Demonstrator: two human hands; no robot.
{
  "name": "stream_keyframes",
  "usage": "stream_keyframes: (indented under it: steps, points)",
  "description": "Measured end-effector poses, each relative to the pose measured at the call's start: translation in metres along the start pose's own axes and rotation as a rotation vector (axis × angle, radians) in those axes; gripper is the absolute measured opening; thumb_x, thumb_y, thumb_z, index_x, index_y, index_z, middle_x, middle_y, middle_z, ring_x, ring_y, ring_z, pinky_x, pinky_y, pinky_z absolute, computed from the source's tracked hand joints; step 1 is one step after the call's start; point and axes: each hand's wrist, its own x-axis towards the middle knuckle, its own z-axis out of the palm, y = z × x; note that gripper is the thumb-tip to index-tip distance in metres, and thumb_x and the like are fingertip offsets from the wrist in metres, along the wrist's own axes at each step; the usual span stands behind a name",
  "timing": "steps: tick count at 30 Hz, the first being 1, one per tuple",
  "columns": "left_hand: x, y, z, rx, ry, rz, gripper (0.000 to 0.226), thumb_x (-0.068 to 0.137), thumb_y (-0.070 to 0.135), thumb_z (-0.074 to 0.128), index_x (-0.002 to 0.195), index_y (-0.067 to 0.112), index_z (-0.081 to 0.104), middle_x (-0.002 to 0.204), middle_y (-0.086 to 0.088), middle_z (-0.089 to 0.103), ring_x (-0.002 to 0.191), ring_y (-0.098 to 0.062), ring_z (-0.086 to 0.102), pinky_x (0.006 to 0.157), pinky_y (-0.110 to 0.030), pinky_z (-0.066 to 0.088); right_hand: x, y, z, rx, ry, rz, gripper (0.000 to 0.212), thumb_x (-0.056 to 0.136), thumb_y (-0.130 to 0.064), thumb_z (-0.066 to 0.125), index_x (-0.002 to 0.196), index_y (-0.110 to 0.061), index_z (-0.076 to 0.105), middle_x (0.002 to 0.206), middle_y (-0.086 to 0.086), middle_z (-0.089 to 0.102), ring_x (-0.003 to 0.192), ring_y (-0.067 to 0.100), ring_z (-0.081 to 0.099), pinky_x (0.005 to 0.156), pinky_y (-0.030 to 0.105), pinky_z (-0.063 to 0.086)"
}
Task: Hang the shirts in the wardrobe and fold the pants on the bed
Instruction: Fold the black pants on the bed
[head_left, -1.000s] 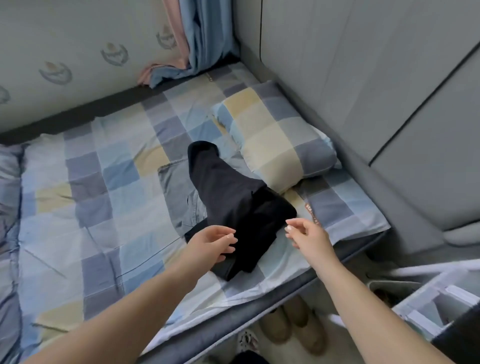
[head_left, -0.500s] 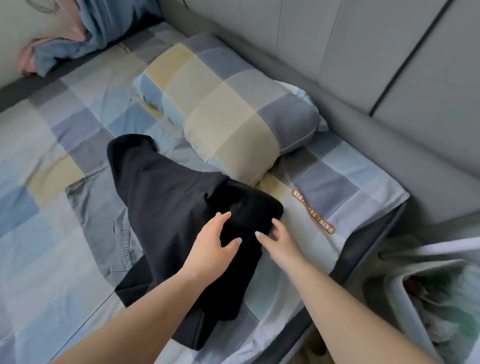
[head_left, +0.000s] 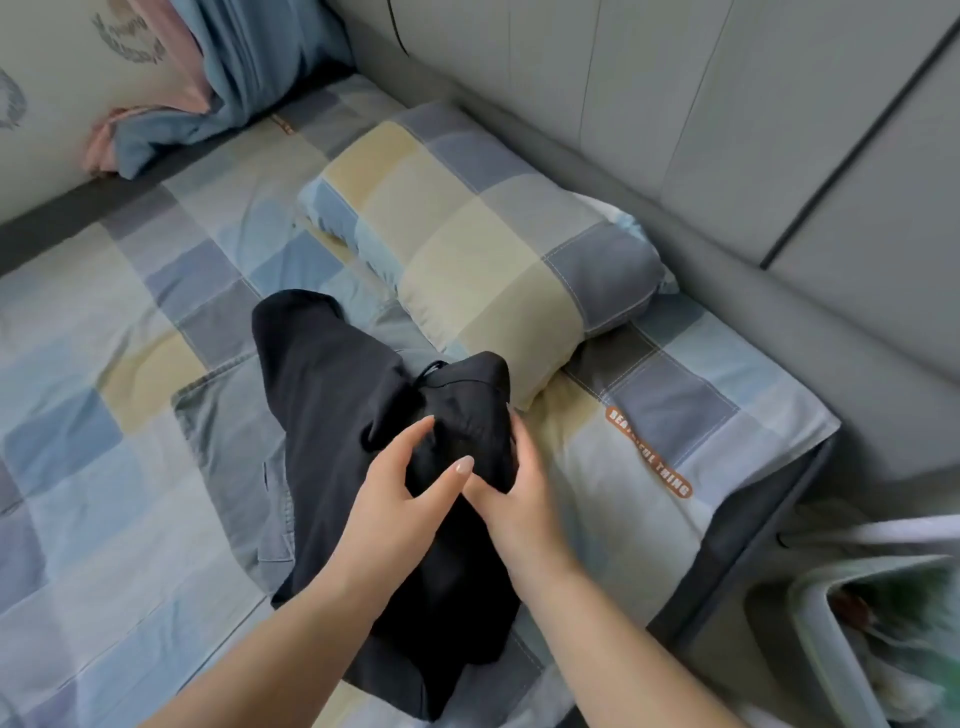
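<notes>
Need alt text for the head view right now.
Both hands, left and right, grip bunched black pants lying over grey pants on a checked bed, beside a pillow.

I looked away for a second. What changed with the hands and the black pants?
Both hands came down from just above the black pants and took hold of the bunched end: the left hand and right hand now grip it. The pants still lie over the grey garment beside the pillow.
</notes>
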Motion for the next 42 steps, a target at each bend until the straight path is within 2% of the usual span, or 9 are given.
stream_keyframes:
  steps: [4,9,14,18,21,24,28,34,42]
  points:
    - [-0.041,0.031,-0.057,-0.173,0.022,-0.080,0.065,0.076,0.053,0.069,0.136,0.043,0.044,0.128,0.023,0.054,0.121,0.003,0.050,0.105,-0.028,0.040,-0.050,-0.055,0.040,-0.124,-0.185,-0.112,0.066,0.086,-0.009,0.065,0.130,-0.048,0.034,0.126,-0.032,0.045,0.116,-0.027,0.037,0.092,0.000,0.034]
    - [-0.086,0.057,-0.133,-0.266,0.123,-0.085,0.029,0.084,0.027,0.071,0.110,0.035,0.062,0.097,0.006,0.073,0.092,-0.010,0.069,0.089,-0.039,0.054,-0.104,-0.113,0.096,-0.248,-0.511,-0.161,0.073,0.087,-0.008,0.061,0.138,-0.046,0.026,0.125,-0.015,0.059,0.117,-0.006,0.053,0.100,0.023,0.045]
    - [-0.134,0.078,-0.206,-0.326,0.227,-0.032,0.015,0.089,0.019,0.064,0.103,0.024,0.068,0.090,0.000,0.075,0.086,-0.015,0.071,0.079,-0.034,0.054,-0.142,-0.176,0.136,-0.400,-0.732,-0.299,0.083,0.090,-0.014,0.057,0.148,-0.044,0.005,0.119,-0.009,0.066,0.113,-0.003,0.057,0.101,0.020,0.043]
    - [-0.171,0.098,-0.266,-0.305,0.275,0.052,0.012,0.088,0.018,0.063,0.099,0.023,0.068,0.088,0.006,0.075,0.085,-0.010,0.071,0.069,-0.019,0.053,-0.161,-0.225,0.156,-0.512,-0.516,-0.681,0.062,0.089,-0.025,0.060,0.144,-0.035,0.032,0.090,-0.011,0.063,0.087,0.004,0.060,0.085,0.021,0.050]
    - [-0.202,0.114,-0.309,-0.287,0.295,0.124,0.012,0.090,0.013,0.061,0.091,0.024,0.064,0.075,0.017,0.073,0.072,0.002,0.068,0.060,-0.009,0.049,-0.170,-0.263,0.172,-0.697,-0.292,-0.913,0.068,0.081,-0.048,0.060,0.142,-0.031,0.035,0.110,-0.011,0.046,0.103,0.004,0.045,0.095,0.020,0.039]
    - [-0.235,0.129,-0.345,-0.332,0.324,0.173,0.015,0.089,0.013,0.065,0.084,0.027,0.066,0.070,0.018,0.072,0.070,0.000,0.067,0.058,-0.008,0.049,-0.192,-0.306,0.199,-0.751,-0.507,-0.801,0.091,0.075,-0.056,0.064,0.148,-0.038,0.015,0.148,-0.006,0.029,0.137,0.008,0.026,0.114,0.035,0.028]
    - [-0.280,0.139,-0.393,-0.505,0.329,0.294,0.030,0.059,0.041,0.084,0.085,0.029,0.076,0.094,-0.001,0.075,0.090,-0.015,0.070,0.069,-0.021,0.055,-0.242,-0.349,0.236,-0.797,-0.744,-0.754,0.097,0.075,-0.042,0.076,0.148,-0.041,0.013,0.143,-0.011,0.041,0.130,0.007,0.039,0.108,0.029,0.037]
    - [-0.337,0.146,-0.447,-0.700,0.325,0.371,0.084,0.037,0.054,0.092,0.106,0.012,0.067,0.104,-0.010,0.073,0.095,-0.021,0.070,0.071,-0.026,0.057,-0.300,-0.369,0.284,-0.907,-0.499,-1.114,0.066,0.083,-0.024,0.067,0.141,-0.032,0.035,0.126,-0.004,0.057,0.115,0.018,0.053,0.094,0.034,0.047]
    - [-0.392,0.164,-0.488,-0.447,0.521,0.352,0.048,0.078,0.036,0.077,0.118,0.018,0.059,0.113,-0.006,0.069,0.105,-0.021,0.067,0.088,-0.034,0.054,-0.341,-0.409,0.329,-0.813,-0.488,-1.166,0.030,0.089,-0.020,0.059,0.118,-0.027,0.058,0.100,-0.005,0.067,0.093,0.016,0.062,0.081,0.033,0.050]
